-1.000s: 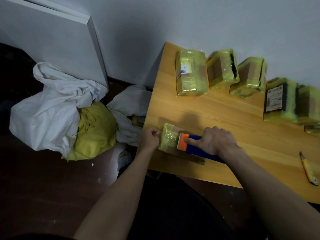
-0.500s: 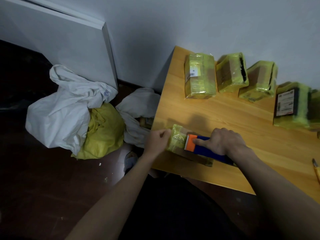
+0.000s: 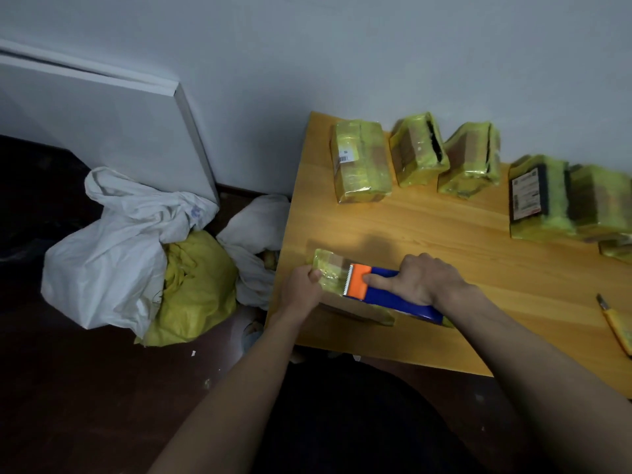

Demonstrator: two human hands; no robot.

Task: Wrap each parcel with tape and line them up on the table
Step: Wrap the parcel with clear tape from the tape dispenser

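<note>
Your left hand [image 3: 302, 289] grips the left end of the parcel [image 3: 330, 273] you are wrapping, fingers curled over its edge and thumb laid on the yellow tape that covers its top. Your right hand [image 3: 422, 280] is closed round the blue tape dispenser [image 3: 393, 295], forefinger stretched forward along its top so the tip presses the orange head just behind the toothed blade; the dispenser lies on the parcel with the blade pointing toward your left hand and close to its thumb. The parcel sits flat on the desk [image 3: 444, 241], near the front left corner, directly under both hands, its bare brown side showing below your left wrist. Beyond your hands, along the wall, stands a row of taped parcels: the first wrapped parcel [image 3: 360, 165] straight ahead of your left hand with a small barcode label on it, a second one [image 3: 417, 150] and a third one [image 3: 470, 162] ahead of your right hand, then a parcel with a dark shipping label [image 3: 537, 200] further to the right, touching another one [image 3: 602, 203] at the edge of view, blurred. Well to the right of your right hand a yellow utility knife [image 3: 615, 325] lies on the desk. To the left of your left hand, down on the floor, are a white sack [image 3: 113, 248] and a yellow bag [image 3: 195, 285] pressed against it.
</note>
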